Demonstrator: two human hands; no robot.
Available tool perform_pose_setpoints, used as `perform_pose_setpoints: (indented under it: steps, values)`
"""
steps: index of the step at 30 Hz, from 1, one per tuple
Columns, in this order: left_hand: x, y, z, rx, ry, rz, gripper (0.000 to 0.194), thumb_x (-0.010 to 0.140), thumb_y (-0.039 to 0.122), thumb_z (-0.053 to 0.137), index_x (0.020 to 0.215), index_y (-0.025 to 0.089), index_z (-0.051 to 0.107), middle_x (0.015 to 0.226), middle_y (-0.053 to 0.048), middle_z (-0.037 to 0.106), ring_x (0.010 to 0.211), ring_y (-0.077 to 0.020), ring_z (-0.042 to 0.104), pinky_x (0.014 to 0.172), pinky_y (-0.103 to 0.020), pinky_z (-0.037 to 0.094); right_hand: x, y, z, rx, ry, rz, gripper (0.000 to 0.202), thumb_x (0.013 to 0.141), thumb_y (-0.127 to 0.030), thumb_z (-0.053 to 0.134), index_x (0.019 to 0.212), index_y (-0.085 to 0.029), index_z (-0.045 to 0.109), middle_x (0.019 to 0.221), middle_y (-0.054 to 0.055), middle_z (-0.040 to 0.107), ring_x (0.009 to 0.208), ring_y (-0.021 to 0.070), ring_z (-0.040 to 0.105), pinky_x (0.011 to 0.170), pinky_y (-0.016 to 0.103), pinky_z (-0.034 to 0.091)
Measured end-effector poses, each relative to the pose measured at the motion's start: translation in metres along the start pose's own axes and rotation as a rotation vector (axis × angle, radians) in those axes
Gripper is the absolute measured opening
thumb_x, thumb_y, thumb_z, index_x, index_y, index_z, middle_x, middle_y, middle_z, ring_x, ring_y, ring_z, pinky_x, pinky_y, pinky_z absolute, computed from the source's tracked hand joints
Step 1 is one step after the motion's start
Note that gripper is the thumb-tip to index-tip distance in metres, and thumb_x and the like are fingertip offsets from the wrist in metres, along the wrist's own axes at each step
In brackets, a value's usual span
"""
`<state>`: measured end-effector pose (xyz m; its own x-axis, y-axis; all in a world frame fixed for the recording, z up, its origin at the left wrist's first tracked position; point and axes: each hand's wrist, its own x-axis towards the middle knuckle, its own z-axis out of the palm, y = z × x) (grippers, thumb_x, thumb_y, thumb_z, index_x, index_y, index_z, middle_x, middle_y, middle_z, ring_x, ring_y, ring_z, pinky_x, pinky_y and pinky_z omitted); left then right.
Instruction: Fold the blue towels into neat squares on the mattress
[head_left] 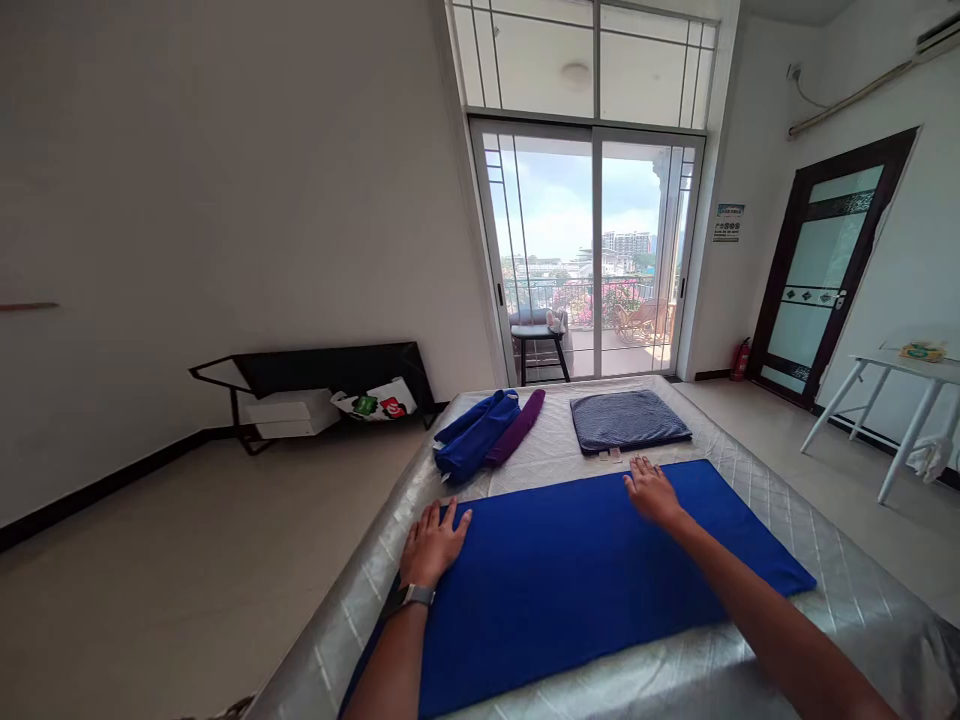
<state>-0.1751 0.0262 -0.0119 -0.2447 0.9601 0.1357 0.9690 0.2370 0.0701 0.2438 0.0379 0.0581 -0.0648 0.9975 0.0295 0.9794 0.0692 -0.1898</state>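
Note:
A blue cloth [570, 580] lies spread in a long flat shape across the near part of the mattress [795, 540]. My left hand [435, 540], with a watch on its wrist, rests flat on the cloth's far left corner, fingers stretched out. Near the middle of the far edge, my right hand [651, 490] presses down with its fingers extended. Past the cloth lie a folded grey towel [628, 420] with small tags at its near edge, a bundled blue cloth [480, 435] and a rolled purple cloth [525, 430].
Glass sliding doors [598, 260] stand beyond the mattress, with a stool [536, 335] behind them. On the left, a low black rack [330, 372] holds white boxes [289, 415] and a bag. A white table [907, 368] stands at the right, near a dark-framed door [832, 280].

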Motion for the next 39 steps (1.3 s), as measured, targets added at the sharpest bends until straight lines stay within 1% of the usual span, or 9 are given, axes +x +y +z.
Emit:
perform_pose_setpoints:
  steps: [3, 5, 9, 14, 23, 28, 31, 33, 39]
  values:
    - [0.001, 0.0, 0.001, -0.007, 0.02, -0.001, 0.064, 0.099, 0.05, 0.032, 0.153, 0.018, 0.045, 0.16, -0.015, 0.042, 0.15, -0.0295, 0.035, 0.122, -0.048, 0.027, -0.007, -0.067, 0.02, 0.103, -0.073, -0.174, 0.067, 0.104, -0.045, 0.022, 0.161, -0.009, 0.027, 0.166, 0.011, 0.025, 0.156, 0.0217, 0.018, 0.125, 0.039, 0.013]
    - [0.001, -0.001, 0.001, -0.01, 0.019, 0.003, 0.064, 0.099, 0.05, 0.032, 0.153, 0.019, 0.046, 0.16, -0.015, 0.043, 0.15, -0.0296, 0.036, 0.122, -0.048, 0.027, -0.011, -0.095, 0.033, 0.143, -0.119, -0.234, 0.069, 0.104, -0.047, 0.021, 0.161, -0.01, 0.027, 0.167, 0.011, 0.025, 0.156, 0.021, 0.017, 0.125, 0.039, 0.012]
    - [-0.001, -0.002, 0.0, 0.001, 0.005, 0.009, 0.064, 0.099, 0.049, 0.033, 0.155, 0.019, 0.041, 0.161, -0.014, 0.041, 0.151, -0.0277, 0.035, 0.122, -0.045, 0.028, -0.012, -0.106, 0.043, 0.149, -0.149, -0.247, 0.069, 0.103, -0.048, 0.022, 0.161, -0.01, 0.026, 0.167, 0.01, 0.023, 0.156, 0.0201, 0.014, 0.126, 0.038, 0.008]
    - [-0.003, 0.002, -0.003, 0.003, 0.008, -0.001, 0.064, 0.1, 0.049, 0.03, 0.155, 0.017, 0.042, 0.161, -0.015, 0.04, 0.151, -0.0291, 0.033, 0.123, -0.048, 0.025, -0.004, -0.055, 0.032, 0.088, -0.154, -0.167, 0.068, 0.104, -0.048, 0.02, 0.162, -0.014, 0.024, 0.168, 0.007, 0.023, 0.156, 0.0172, 0.013, 0.126, 0.037, 0.006]
    - [-0.004, 0.002, -0.008, -0.037, 0.003, 0.009, 0.063, 0.099, 0.05, 0.035, 0.152, 0.02, 0.047, 0.159, -0.013, 0.044, 0.151, -0.03, 0.033, 0.123, -0.048, 0.025, 0.003, 0.108, -0.003, -0.085, -0.073, 0.235, 0.064, 0.105, -0.04, 0.017, 0.161, -0.01, 0.025, 0.168, 0.01, 0.024, 0.156, 0.0177, 0.017, 0.125, 0.038, 0.014]
    - [-0.007, 0.004, -0.01, 0.0, -0.013, 0.004, 0.064, 0.1, 0.049, 0.034, 0.155, 0.017, 0.042, 0.163, -0.015, 0.036, 0.152, -0.028, 0.031, 0.124, -0.045, 0.024, 0.0, 0.146, -0.02, -0.095, -0.066, 0.35, 0.065, 0.105, -0.037, 0.014, 0.16, -0.005, 0.025, 0.167, 0.015, 0.024, 0.155, 0.021, 0.02, 0.125, 0.039, 0.017]
    - [-0.007, 0.004, -0.009, 0.01, -0.009, 0.011, 0.064, 0.1, 0.049, 0.033, 0.155, 0.017, 0.042, 0.163, -0.014, 0.037, 0.152, -0.0267, 0.03, 0.124, -0.043, 0.023, -0.002, 0.128, -0.023, -0.1, -0.027, 0.335, 0.064, 0.105, -0.036, 0.015, 0.16, -0.006, 0.028, 0.167, 0.015, 0.026, 0.155, 0.0221, 0.019, 0.125, 0.041, 0.016]
    - [-0.007, 0.005, -0.009, 0.004, -0.009, 0.005, 0.064, 0.1, 0.049, 0.032, 0.155, 0.016, 0.042, 0.163, -0.016, 0.036, 0.152, -0.0276, 0.03, 0.124, -0.044, 0.023, -0.004, 0.096, -0.021, -0.093, 0.031, 0.27, 0.063, 0.105, -0.035, 0.017, 0.159, -0.007, 0.03, 0.166, 0.014, 0.028, 0.155, 0.0218, 0.019, 0.125, 0.04, 0.015]
    - [-0.007, 0.006, -0.011, 0.023, -0.017, 0.016, 0.065, 0.101, 0.047, 0.031, 0.157, 0.016, 0.037, 0.164, -0.016, 0.034, 0.152, -0.0271, 0.03, 0.123, -0.043, 0.024, -0.026, -0.051, 0.009, 0.071, -0.014, -0.122, 0.066, 0.104, -0.041, 0.021, 0.161, -0.006, 0.024, 0.167, 0.012, 0.022, 0.156, 0.021, 0.014, 0.126, 0.041, 0.013]
